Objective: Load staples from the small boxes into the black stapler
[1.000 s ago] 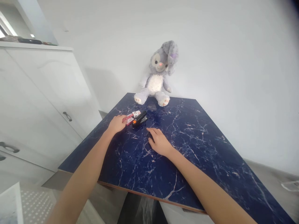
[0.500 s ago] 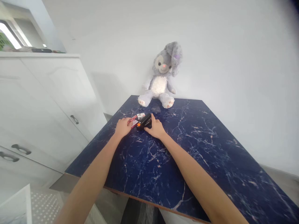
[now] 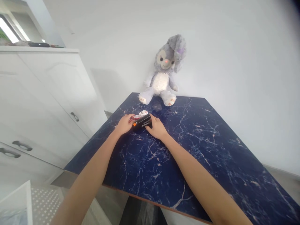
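A small black box [image 3: 142, 121] with an orange patch at its left end lies slantwise on the blue table, between my hands. My right hand [image 3: 157, 127] grips its right end, thumb at the near side and forefinger at the far side. Just behind it are a red and white packet [image 3: 136, 117] and a small white box [image 3: 143, 113] with dark and red print. My left hand [image 3: 125, 124] has its fingers closed round the left end of the red and white packet, close to the orange patch. Its fingertips are partly hidden.
A grey plush rabbit [image 3: 164, 70] sits at the table's back edge against the wall. The dark blue marbled table [image 3: 159, 175] spreads out in front of me. On the left stands a white cabinet [image 3: 47, 103] with dark handles, and below it a white dotted object [image 3: 44, 200].
The black box has turned to lie flatter, and its orange end has moved left toward my left hand. The red and white packet is now more covered. My view has tilted slightly.
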`<state>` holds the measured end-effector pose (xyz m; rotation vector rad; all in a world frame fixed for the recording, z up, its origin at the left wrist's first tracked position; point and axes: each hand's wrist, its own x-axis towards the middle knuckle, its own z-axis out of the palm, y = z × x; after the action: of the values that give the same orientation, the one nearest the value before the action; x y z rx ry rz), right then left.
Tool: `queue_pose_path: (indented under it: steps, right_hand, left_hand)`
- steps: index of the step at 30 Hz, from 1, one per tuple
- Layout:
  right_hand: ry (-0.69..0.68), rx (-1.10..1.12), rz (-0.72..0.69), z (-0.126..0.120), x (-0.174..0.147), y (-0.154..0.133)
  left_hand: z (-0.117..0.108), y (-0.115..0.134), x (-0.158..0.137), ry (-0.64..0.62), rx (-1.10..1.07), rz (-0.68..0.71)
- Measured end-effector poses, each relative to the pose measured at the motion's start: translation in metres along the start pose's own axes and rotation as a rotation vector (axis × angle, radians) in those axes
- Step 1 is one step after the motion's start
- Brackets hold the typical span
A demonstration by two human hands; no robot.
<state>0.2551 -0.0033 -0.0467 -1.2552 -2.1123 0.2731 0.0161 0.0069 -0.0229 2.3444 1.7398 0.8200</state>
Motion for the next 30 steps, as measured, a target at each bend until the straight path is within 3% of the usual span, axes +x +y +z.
queue_pose_path:
  steps: [5,8,10,13,15,19,24,30]
  right_hand:
    - [0.098,0.223,0.029,-0.004,0.006,0.006]
    - [0.220,0.457,0.150,-0.004,0.024,0.016]
    - [0.225,0.538,0.219,-0.001,0.042,0.023]
    - [0.085,0.607,0.242,0.007,0.074,0.033]
    - [-0.089,0.621,0.235,0.011,0.094,0.040]
    - [-0.353,0.483,0.158,0.008,0.115,0.053]
    - [-0.455,0.461,0.096,-0.007,0.102,0.056]
    - [-0.405,0.503,0.160,-0.011,0.072,0.042]
  left_hand:
    - [-0.005,-0.009,0.000,0.015,0.033,-0.143]
    - [-0.004,-0.010,0.001,0.061,0.157,-0.210]
    - [-0.002,-0.007,0.001,0.063,0.200,-0.199]
    - [0.001,-0.003,0.001,-0.025,0.168,-0.079]
    - [0.002,-0.003,0.001,-0.076,0.149,-0.022]
    - [0.001,-0.008,0.001,-0.038,0.135,-0.002]
    - [0.001,-0.004,-0.002,-0.073,0.043,0.016]
    - [-0.001,0.011,-0.007,-0.169,0.000,0.144]
